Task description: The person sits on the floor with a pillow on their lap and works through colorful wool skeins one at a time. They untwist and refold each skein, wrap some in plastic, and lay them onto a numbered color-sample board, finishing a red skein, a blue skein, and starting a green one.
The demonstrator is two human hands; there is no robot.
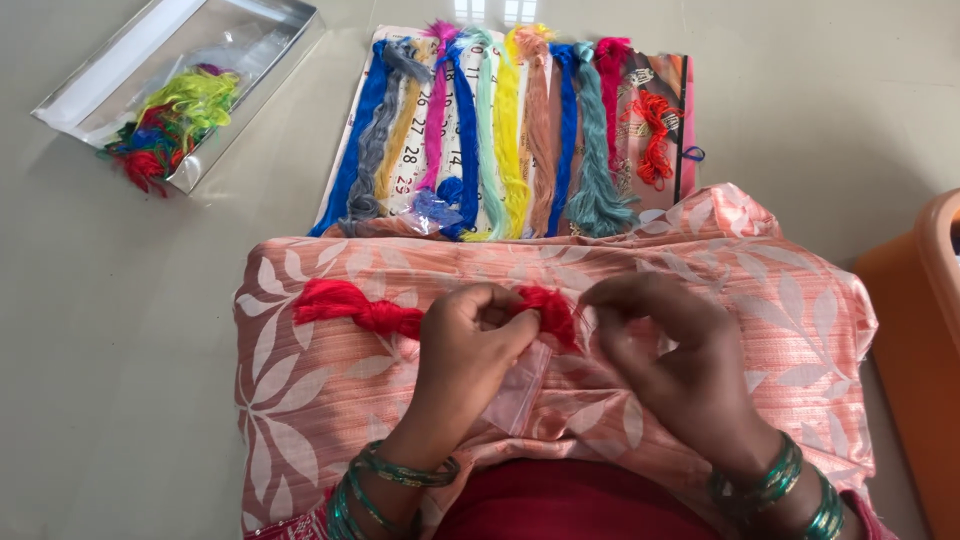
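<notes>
From where I watch, the widest thing under the fingers is the pink leaf-print cloth, spread below both hands and running out past them on either side. Beyond the fingertips, further up, lies a printed sheet with rows of black and red numerals, and across it a row of thread skeins in blue, grey, ochre, pink, mint, yellow, peach, teal and magenta, all with their long axes pointing away from the fingers. An orange bin stands off to the right of the right hand. Far up and left of the left fingers sits a shiny rectangular box with a clear film lid, holding a tangle of green, red and blue thread.

The red thread skein lies crosswise: its long axis runs left to right, the loose tail stretching out leftward past the left hand, the other end bunched between the two hands. The left fingers are pinched closed on it, and that hand is the nearer one to its length. The right hand has its fingertips drawn together at the bunched end, gripping it. A small clear plastic pouch lies just below the left fingers.
</notes>
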